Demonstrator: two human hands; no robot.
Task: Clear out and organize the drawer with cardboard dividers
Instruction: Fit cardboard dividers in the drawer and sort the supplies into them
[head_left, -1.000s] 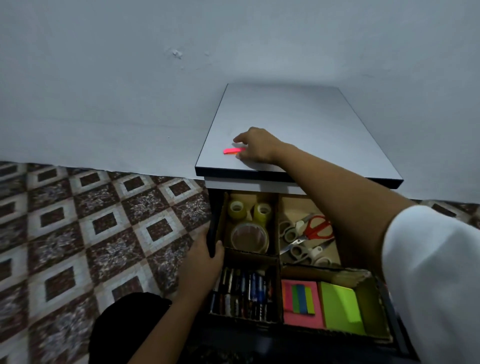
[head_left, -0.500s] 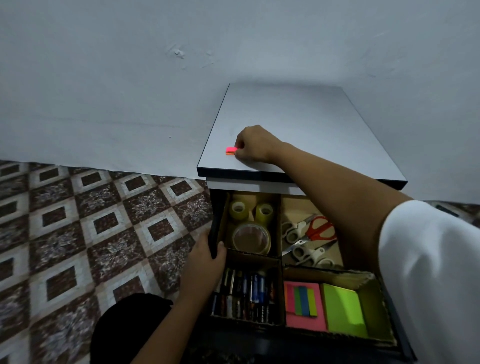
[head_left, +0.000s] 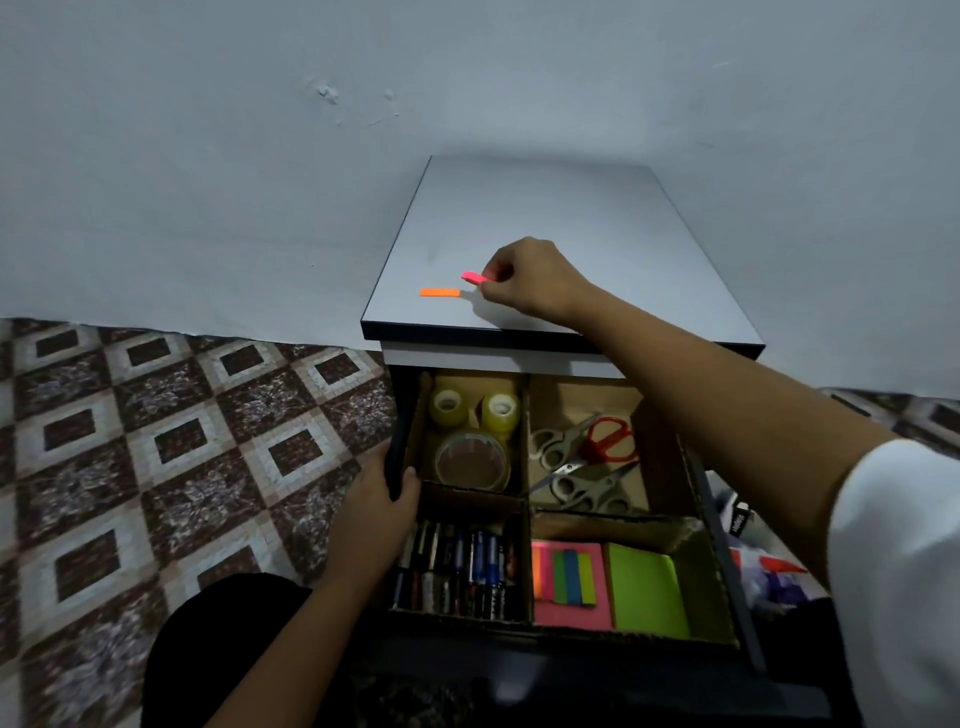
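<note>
Below the cabinet top, the drawer (head_left: 723, 551) stood pulled out toward me, split into four by the dividers (head_left: 525, 447). In the back left cell sat three tape rolls (head_left: 470, 462), two small yellow ones behind a larger clear one. In the back right cell lay the scissors (head_left: 587, 457), one pair red-handled and the others grey, overlapping each other. The front left cell held rows of what looked like batteries (head_left: 457, 566), though they were too dark to be sure. In the front right cell a pink pad (head_left: 571, 616) carried a strip of coloured flags (head_left: 569, 577), with a green pad (head_left: 647, 592) just beside it on the right.

My left hand (head_left: 387, 499) gripped the drawer's left wall, the thumb hooked over the edge and the fingers wrapped round the outside. My right hand (head_left: 530, 280) was up over the top (head_left: 571, 208), fingers curled, pinching a pink tab (head_left: 474, 278) between thumb and fingertip. An orange tab (head_left: 440, 292) lay flat on the top, just left of the pink one and near the front edge.

My white sleeve (head_left: 904, 571) filled the right edge of the view. The cabinet stood against a pale wall (head_left: 208, 156) on a patterned floor (head_left: 156, 441), and some packets (head_left: 769, 571) lay on the floor right of the drawer.
</note>
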